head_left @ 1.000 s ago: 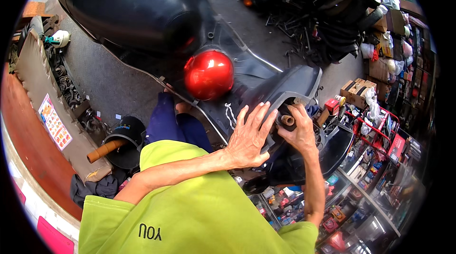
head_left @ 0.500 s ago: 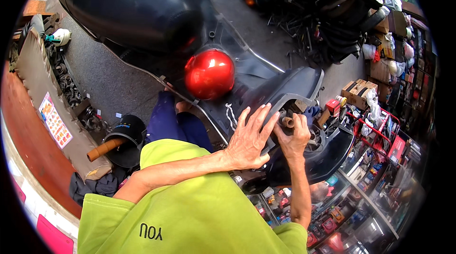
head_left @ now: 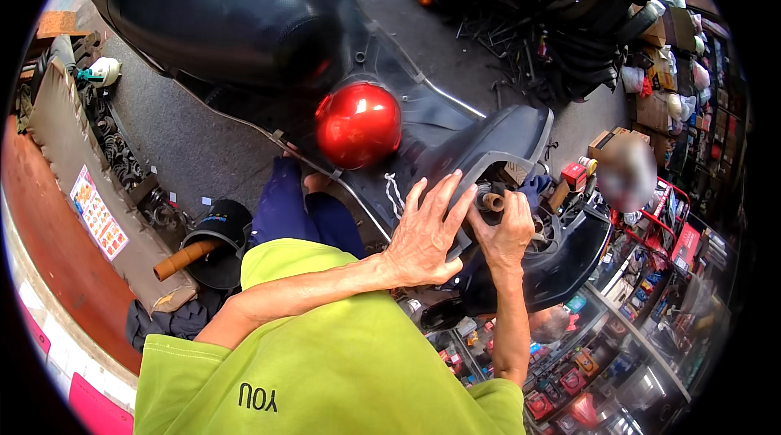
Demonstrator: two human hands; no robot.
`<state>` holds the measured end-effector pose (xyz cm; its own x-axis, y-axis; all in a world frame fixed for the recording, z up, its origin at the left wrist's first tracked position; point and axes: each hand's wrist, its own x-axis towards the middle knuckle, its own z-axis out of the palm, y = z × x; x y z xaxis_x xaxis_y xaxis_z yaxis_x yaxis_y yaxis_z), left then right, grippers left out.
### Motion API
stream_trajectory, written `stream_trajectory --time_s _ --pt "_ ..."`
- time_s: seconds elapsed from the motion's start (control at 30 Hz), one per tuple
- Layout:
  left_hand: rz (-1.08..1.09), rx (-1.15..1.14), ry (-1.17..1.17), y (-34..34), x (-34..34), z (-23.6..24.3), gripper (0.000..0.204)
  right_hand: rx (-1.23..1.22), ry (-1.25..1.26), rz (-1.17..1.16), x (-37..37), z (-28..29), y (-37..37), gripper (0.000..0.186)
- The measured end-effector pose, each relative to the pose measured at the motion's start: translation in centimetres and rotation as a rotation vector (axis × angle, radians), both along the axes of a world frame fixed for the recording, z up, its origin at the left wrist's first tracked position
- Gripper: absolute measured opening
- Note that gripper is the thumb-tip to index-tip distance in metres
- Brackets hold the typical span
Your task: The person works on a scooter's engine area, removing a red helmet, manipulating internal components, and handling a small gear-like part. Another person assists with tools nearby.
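The black scooter seat (head_left: 220, 20) fills the upper left, the biggest thing in view. Below and right of the seat lies the dark front body panel (head_left: 496, 146), and against the seat's lower right edge sits a glossy red helmet (head_left: 358, 124). Further right of the seat, the left hand (head_left: 423, 232) lies flat on the panel's edge, fingers spread wide. Just beside it, the right hand (head_left: 506, 232) is closed around a small brown cylindrical part (head_left: 491, 202) at the panel's opening.
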<state>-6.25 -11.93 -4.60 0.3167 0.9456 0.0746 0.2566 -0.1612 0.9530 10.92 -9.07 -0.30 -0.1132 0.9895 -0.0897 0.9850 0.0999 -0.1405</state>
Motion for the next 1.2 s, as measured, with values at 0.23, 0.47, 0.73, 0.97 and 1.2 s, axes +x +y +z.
stream_trajectory --time_s 0.23,0.47,0.73,0.97,1.2 --pt "-0.006 0.03 0.006 0.2 -0.1 0.5 0.105 -0.076 0.33 0.062 2.8 1.1 0.8 0.042" --pt "-0.318 0.541 0.439 6.2 2.0 3.3 0.064 0.185 0.274 -0.359 2.2 2.8 -6.3 0.03" --pt "-0.795 0.535 0.73 10.1 6.3 2.2 0.028 0.186 0.346 -0.658 -2.4 -1.8 -15.0 0.027" --pt "-0.875 0.454 0.665 12.7 5.9 2.8 0.029 0.297 0.471 -0.803 -2.7 -4.0 -16.8 0.026" --pt "-0.856 0.645 0.646 11.2 5.8 3.7 0.031 0.339 0.515 -0.849 -2.3 -5.4 -16.8 0.022"
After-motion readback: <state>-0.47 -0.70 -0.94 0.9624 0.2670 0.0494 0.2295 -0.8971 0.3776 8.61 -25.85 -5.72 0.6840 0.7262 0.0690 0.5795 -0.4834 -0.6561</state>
